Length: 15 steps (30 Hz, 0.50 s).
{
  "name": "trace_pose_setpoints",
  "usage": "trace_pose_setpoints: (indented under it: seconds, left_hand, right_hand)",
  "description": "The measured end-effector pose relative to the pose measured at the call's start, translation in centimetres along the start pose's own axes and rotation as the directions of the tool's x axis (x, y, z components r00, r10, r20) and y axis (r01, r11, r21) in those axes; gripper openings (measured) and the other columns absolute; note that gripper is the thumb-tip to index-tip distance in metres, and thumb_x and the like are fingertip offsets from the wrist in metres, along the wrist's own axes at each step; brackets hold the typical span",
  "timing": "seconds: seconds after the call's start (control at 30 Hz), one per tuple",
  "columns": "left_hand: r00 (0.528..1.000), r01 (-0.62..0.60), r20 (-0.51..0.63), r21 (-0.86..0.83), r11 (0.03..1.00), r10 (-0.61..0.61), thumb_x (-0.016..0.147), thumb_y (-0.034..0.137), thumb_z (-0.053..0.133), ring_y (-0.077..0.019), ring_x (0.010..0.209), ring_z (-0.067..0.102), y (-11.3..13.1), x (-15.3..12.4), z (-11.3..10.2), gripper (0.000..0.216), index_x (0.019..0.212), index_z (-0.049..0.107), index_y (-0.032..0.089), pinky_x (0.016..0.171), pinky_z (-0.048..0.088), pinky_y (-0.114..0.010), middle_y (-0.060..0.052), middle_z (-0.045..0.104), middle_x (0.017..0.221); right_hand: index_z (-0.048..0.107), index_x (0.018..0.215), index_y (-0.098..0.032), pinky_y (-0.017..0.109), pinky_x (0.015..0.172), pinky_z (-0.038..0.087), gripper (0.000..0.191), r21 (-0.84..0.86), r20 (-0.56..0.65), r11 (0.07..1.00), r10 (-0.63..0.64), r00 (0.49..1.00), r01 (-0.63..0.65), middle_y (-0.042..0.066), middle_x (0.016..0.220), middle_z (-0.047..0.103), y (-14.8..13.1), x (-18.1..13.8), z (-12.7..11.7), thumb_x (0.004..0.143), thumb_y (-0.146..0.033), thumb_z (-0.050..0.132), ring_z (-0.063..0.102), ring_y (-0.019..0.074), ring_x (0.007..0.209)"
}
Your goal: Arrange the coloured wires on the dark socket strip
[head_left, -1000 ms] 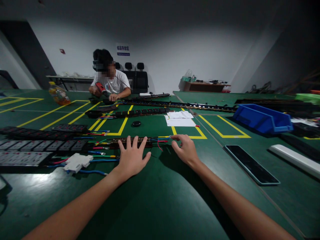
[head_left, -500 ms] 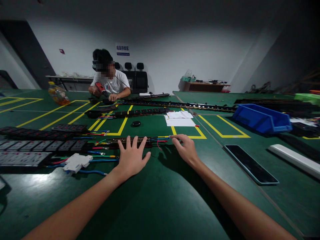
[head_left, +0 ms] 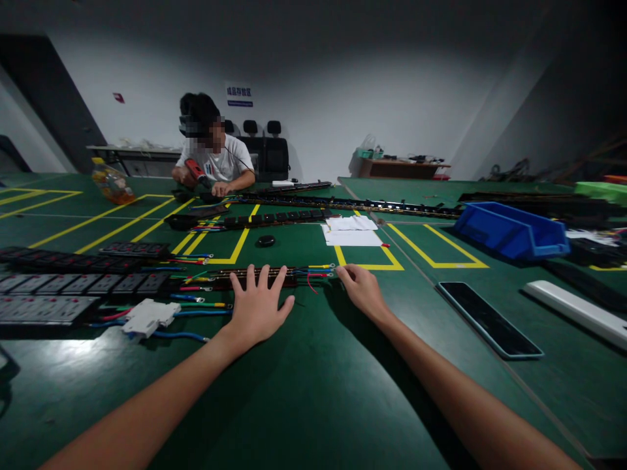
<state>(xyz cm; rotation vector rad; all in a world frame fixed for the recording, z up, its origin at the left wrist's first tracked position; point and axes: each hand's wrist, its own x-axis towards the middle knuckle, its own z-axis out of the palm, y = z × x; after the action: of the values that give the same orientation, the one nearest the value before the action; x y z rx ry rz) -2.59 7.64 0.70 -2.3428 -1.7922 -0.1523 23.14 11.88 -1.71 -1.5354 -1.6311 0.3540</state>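
My left hand [head_left: 259, 303] lies with its fingers spread over a dark strip [head_left: 225, 277] with bright metal rails along it. Out of the strip's right end come blue, yellow-green and red wires [head_left: 318, 269] tipped with ring terminals. My right hand [head_left: 361, 290] is just right of these terminals, its fingers curled and the thumb side close to them. Whether anything sits between those fingertips is hidden. To the left of my left hand is a white breaker-like block [head_left: 151, 318] with blue, red and green wires attached.
Socket strips [head_left: 53, 310] lie at the left. A phone [head_left: 490, 320], a white bar [head_left: 578, 313] and a blue bin [head_left: 512, 232] are on the right. White papers [head_left: 353, 232] and a black oval object [head_left: 265, 241] lie beyond. Across the table, a person holds a red power drill [head_left: 196, 171].
My right hand's fingers have drawn in slightly and moved a little off the wire ends, whose ring terminals now show more clearly. My left hand stays in place.
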Motion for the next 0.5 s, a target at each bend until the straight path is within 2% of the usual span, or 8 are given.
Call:
trace_pose_setpoints:
  seconds: [0.23, 0.43, 0.5]
  left_hand:
    - [1.0, 0.008, 0.028, -0.001, 1.0, -0.008, 0.099, 0.066, 0.027, -0.0502, 0.15, 0.029, 0.2, -0.03, -0.63, 0.074, 0.164, 0.027, 0.03, 0.112, 0.017, -0.083, -0.018, 0.038, 0.164]
    - [0.999, 0.02, 0.028, 0.001, 1.0, -0.02, 0.099, 0.065, 0.03, -0.0505, 0.15, 0.028, 0.43, -0.07, -0.87, 0.074, 0.163, 0.029, 0.03, 0.112, 0.017, -0.082, -0.017, 0.037, 0.164]
    - [0.999, 0.022, 0.032, -0.003, 1.0, -0.022, 0.099, 0.065, 0.029, -0.0502, 0.15, 0.027, 0.43, -0.06, -0.87, 0.074, 0.163, 0.028, 0.03, 0.113, 0.016, -0.082, -0.017, 0.037, 0.164]
  right_hand:
    - [0.072, 0.08, -0.019, 0.03, 0.063, 0.04, 0.034, 0.04, 0.051, 0.999, -0.031, 0.998, 0.029, 0.005, 0.074, 0.071, 0.17, 0.4, 0.46, 0.091, -0.043, 0.052, 0.062, 0.0207, 0.068]
    - [0.069, 0.085, -0.02, 0.033, 0.072, 0.045, 0.026, 0.006, -0.014, 0.985, -0.171, 0.985, 0.171, 0.009, 0.086, 0.073, 0.77, 0.59, 0.68, 0.091, -0.039, 0.052, 0.064, 0.0233, 0.079]
    - [0.068, 0.085, -0.02, 0.034, 0.073, 0.045, 0.024, -0.02, -0.018, 0.984, -0.176, 0.984, 0.176, 0.009, 0.087, 0.072, 0.9, 0.6, 0.73, 0.092, -0.037, 0.052, 0.064, 0.0234, 0.08]
